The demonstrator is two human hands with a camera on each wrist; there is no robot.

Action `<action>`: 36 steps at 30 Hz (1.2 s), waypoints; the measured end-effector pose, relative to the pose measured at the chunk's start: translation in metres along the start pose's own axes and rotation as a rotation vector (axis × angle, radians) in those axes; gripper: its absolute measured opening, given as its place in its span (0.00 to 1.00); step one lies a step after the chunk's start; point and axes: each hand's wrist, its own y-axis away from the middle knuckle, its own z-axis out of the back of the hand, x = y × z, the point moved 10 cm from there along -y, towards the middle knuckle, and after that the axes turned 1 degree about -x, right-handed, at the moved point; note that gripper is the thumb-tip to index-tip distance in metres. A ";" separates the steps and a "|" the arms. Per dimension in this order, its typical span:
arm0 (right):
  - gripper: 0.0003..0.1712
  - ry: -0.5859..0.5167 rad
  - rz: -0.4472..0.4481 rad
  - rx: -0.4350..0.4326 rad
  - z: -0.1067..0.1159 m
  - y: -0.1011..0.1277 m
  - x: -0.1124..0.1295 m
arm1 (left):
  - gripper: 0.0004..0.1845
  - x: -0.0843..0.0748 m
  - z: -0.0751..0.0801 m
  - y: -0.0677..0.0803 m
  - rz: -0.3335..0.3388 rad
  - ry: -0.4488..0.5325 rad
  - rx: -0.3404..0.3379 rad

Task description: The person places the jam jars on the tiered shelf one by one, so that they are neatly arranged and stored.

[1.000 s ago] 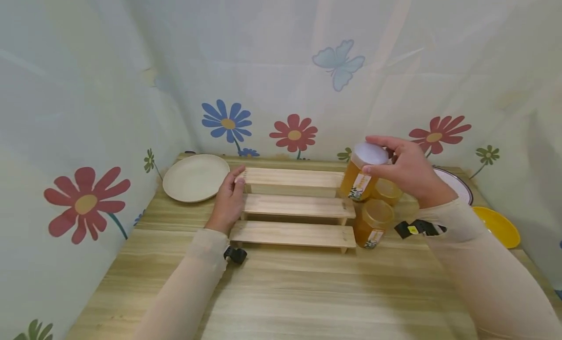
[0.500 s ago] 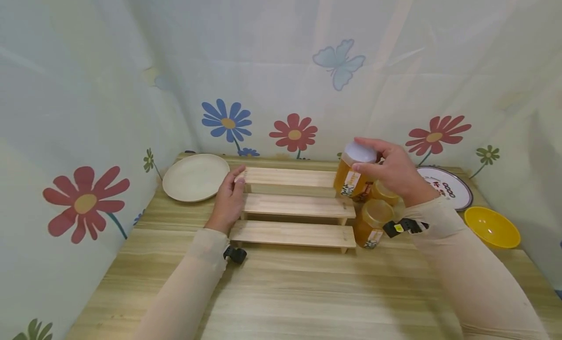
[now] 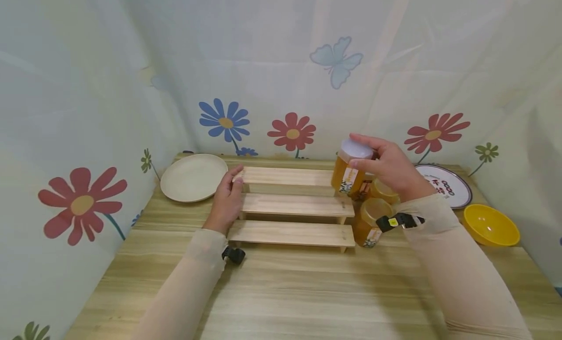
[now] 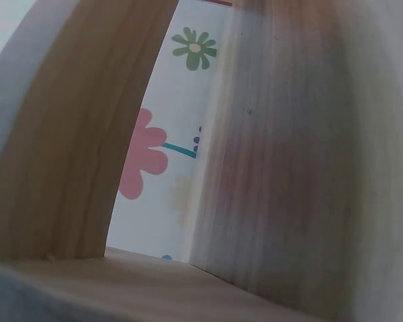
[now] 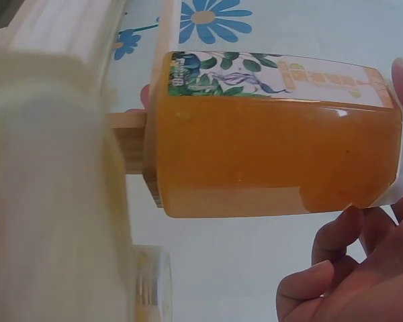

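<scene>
A three-step wooden display rack (image 3: 291, 204) stands on the table. My left hand (image 3: 226, 203) grips the left end of its top step, thumb in front. The left wrist view shows only the rack's boards (image 4: 282, 147) close up. With thumb and fingers, my right hand (image 3: 391, 167) pinches the white lid of a honey jar (image 3: 348, 176). This jar is upright at the right end of the top step; in the right wrist view its base lies close against the board, and contact cannot be told. Another honey jar (image 3: 367, 228) stands right of the lower steps, with one more jar (image 3: 383, 190) behind it.
A cream plate (image 3: 193, 178) lies at the back left. On the right are a white plate (image 3: 452, 186) with a dark rim and lettering, and a yellow bowl (image 3: 491, 225). A flowered curtain (image 3: 281, 76) hangs close behind the table (image 3: 290, 291).
My right hand has carried the honey jar leftward to the rack's top step, uncovering more of the white plate and yellow bowl. The left hand has kept its grip.
</scene>
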 end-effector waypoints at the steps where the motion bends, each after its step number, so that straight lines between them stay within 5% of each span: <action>1: 0.39 0.004 -0.003 0.004 0.000 -0.001 0.000 | 0.24 -0.001 0.000 0.000 0.000 -0.001 -0.002; 36: 0.39 -0.119 -0.046 0.029 -0.014 -0.022 0.002 | 0.25 -0.004 -0.001 0.001 -0.006 0.009 0.006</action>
